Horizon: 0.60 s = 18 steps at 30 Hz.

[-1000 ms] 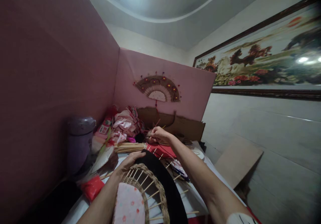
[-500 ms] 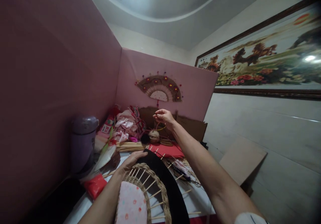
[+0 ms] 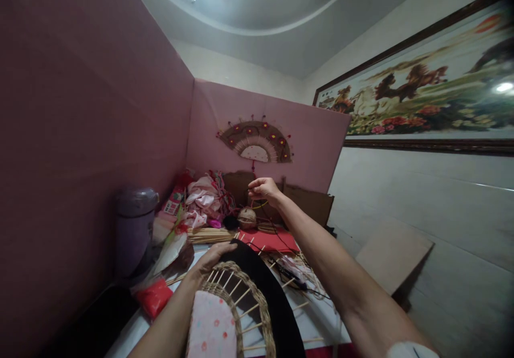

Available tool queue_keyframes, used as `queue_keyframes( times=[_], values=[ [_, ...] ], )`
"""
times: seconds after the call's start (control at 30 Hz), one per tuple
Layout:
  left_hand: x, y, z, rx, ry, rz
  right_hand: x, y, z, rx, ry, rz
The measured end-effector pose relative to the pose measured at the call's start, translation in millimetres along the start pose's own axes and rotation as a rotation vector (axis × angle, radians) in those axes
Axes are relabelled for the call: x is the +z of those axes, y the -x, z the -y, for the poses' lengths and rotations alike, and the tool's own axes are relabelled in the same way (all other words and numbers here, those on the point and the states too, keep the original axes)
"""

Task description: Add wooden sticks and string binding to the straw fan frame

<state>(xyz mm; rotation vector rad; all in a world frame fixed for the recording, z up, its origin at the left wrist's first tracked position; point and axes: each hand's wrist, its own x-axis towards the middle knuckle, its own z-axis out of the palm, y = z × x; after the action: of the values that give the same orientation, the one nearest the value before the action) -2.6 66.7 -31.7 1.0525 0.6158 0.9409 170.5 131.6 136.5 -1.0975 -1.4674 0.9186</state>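
Observation:
My left hand (image 3: pixel 217 256) grips the upper left edge of a half-round fan (image 3: pixel 287 307). The fan has thin wooden sticks, a braided straw band, a wide black band and a pale flowered cloth centre. Its stick ends poke out past the black band. Stretched forward above the table, my right hand (image 3: pixel 263 189) has its thumb and fingers pinched together; what they hold, if anything, is too small to make out. Behind and below that hand sit a ball of twine (image 3: pixel 246 218) and a dark ball (image 3: pixel 230 222).
A finished fan with red flowers (image 3: pixel 257 138) hangs on the pink panel. Thin sticks (image 3: pixel 211 235), red felt (image 3: pixel 269 240), pink cloth (image 3: pixel 203 195) and cardboard (image 3: pixel 307 203) crowd the table's back. A purple flask (image 3: pixel 134 235) and a red packet (image 3: pixel 155 297) are at left.
My right hand has shifted very slightly right and down, still pinched. My left hand and the fan stay nearly in place.

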Motion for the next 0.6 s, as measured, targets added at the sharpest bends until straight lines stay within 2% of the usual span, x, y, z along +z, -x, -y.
queue_keyframes(
  times=[0.23,0.33,0.53,0.6],
  values=[
    [2.5,-1.5,0.1,-0.023,-0.017,0.000,-10.7,6.0,6.9,-0.074,-0.007,-0.136],
    [2.7,-1.3,-0.9,-0.031,-0.023,0.011,-19.5,7.2,10.3,-0.153,-0.045,-0.254],
    [0.1,-1.0,-3.3,-0.019,-0.047,0.011,-53.7,15.5,23.8,-0.288,-0.103,-0.488],
    [-0.6,-1.6,-3.2,-0.016,-0.053,0.012,-67.3,23.2,27.0,-0.344,-0.018,-0.542]
  ],
)
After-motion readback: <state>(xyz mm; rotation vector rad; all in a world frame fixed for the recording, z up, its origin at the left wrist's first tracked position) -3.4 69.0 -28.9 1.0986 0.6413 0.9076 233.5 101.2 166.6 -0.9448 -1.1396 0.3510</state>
